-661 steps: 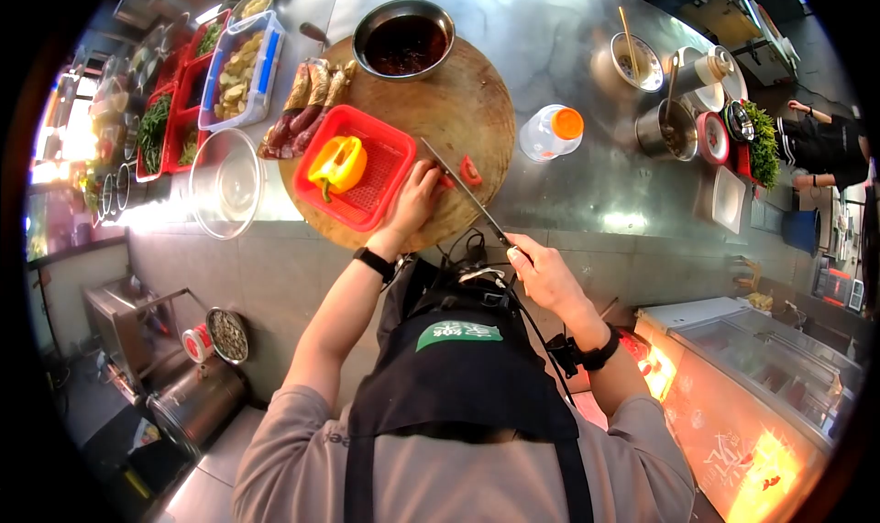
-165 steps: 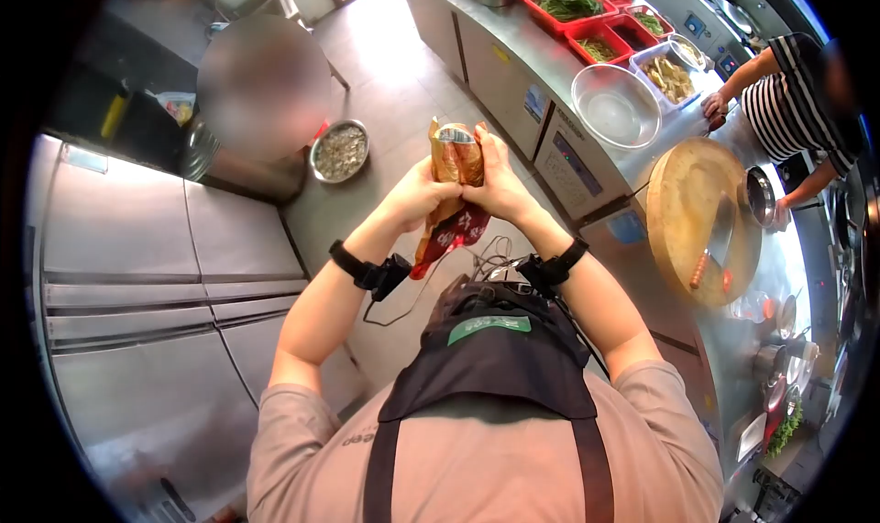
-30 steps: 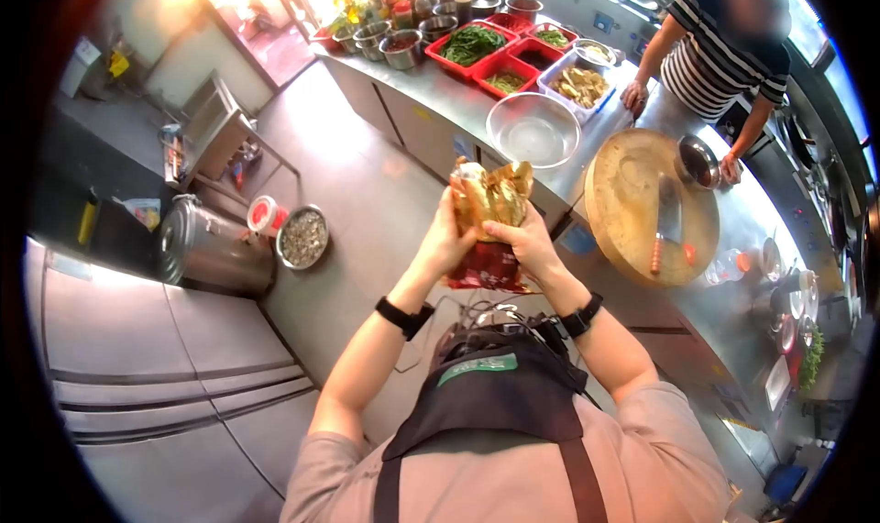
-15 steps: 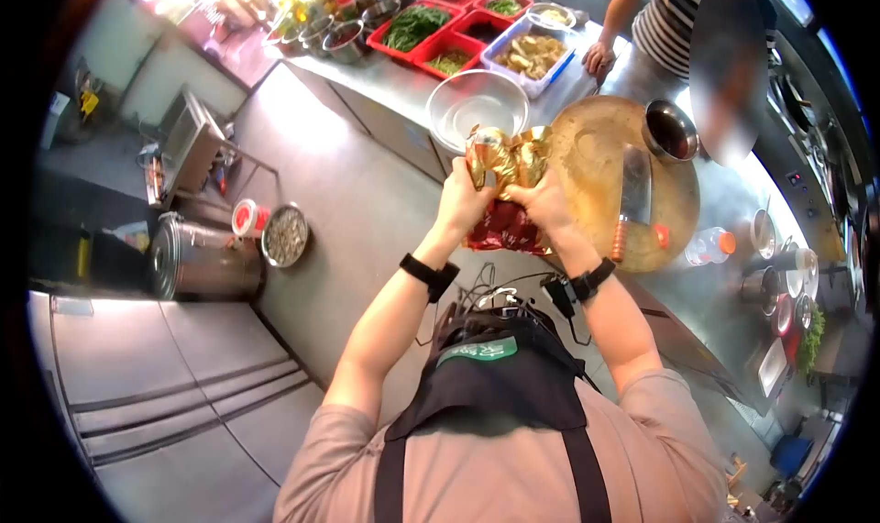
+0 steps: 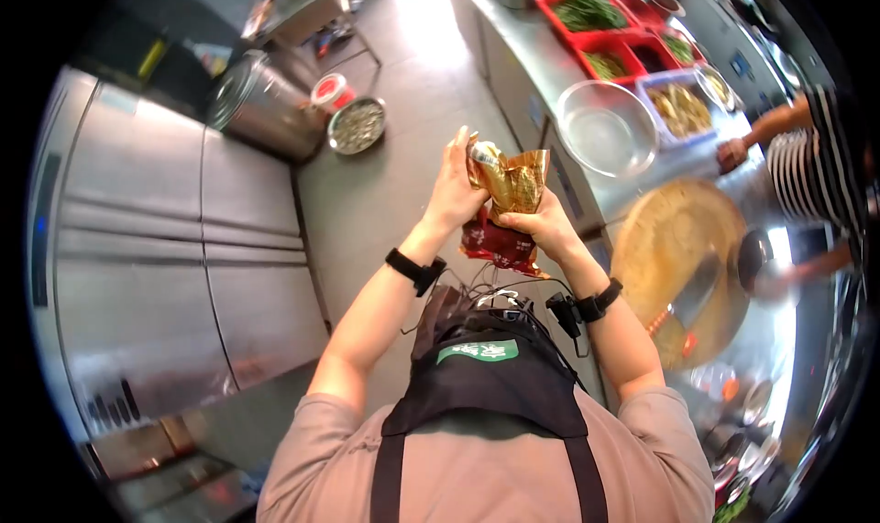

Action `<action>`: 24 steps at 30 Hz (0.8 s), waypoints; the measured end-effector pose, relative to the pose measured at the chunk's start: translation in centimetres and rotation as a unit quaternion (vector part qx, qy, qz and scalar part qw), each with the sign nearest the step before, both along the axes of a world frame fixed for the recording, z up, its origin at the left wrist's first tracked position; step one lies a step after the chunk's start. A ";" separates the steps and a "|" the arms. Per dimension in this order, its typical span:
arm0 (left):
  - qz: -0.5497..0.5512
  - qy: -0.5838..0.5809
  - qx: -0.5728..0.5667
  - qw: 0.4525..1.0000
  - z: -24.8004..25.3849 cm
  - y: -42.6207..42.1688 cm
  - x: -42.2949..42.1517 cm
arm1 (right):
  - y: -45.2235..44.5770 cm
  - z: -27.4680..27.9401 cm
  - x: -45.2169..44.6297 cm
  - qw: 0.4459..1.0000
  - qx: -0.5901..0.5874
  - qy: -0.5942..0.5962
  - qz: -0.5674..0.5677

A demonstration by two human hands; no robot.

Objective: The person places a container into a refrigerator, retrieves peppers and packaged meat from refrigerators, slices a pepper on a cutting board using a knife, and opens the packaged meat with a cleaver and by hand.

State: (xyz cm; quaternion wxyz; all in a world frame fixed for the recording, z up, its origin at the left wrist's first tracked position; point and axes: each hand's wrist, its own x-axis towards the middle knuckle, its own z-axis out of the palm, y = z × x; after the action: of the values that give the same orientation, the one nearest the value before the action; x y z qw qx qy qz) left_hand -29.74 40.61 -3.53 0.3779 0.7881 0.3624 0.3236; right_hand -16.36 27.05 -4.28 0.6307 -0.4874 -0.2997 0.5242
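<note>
A gold-and-red foil bag (image 5: 516, 182) is held up in front of my chest, over the floor beside the counter. Its crumpled gold end points away from me and the printed red part hangs nearer my apron. My left hand (image 5: 455, 191) grips the bag's left side, thumb against it and fingers stretched along the edge. On the other side, my right hand (image 5: 548, 228) is closed round the bag with the thumb across its front. What is inside the bag is hidden.
At right, the steel counter (image 5: 587, 186) carries a clear bowl (image 5: 607, 129), red trays (image 5: 594, 42), a food-filled plastic tub (image 5: 678, 110) and a round chopping board (image 5: 655, 239) with a cleaver (image 5: 697, 289). A co-worker's hand (image 5: 731, 155) rests there. Steel cabinets (image 5: 137, 294) stand left.
My view and body have turned left, away from the counter. The bag has moved off the board's edge, over the floor. My left fingers are straighter. The co-worker's other arm now reaches to the dark bowl.
</note>
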 end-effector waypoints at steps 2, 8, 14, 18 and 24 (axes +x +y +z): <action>-0.063 0.074 0.095 0.991 1.3 2.8 -3.5 | 2.5 1.1 -2.0 0.996 -0.026 0.023 0.080; 0.019 0.039 -0.160 0.986 4.1 9.7 -14.4 | 11.2 2.8 -9.0 0.980 -0.032 0.019 0.197; -0.001 -0.146 -0.410 0.900 4.2 17.1 -30.2 | 21.4 3.8 -20.4 0.955 -0.049 0.013 0.291; -0.029 -0.290 -0.506 0.812 4.0 21.1 -42.3 | 28.5 4.4 -29.6 0.932 -0.054 -0.004 0.358; 0.342 -0.182 -0.324 0.863 -1.9 25.1 -47.7 | 34.5 3.8 -40.0 0.938 -0.038 -0.099 0.331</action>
State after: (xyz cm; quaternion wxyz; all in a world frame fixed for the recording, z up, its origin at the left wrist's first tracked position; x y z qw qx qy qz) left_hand -77.47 65.76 -5.41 0.5367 0.3746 0.6185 0.4349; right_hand -56.40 61.51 -0.46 0.3698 -0.4336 -0.4849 0.6634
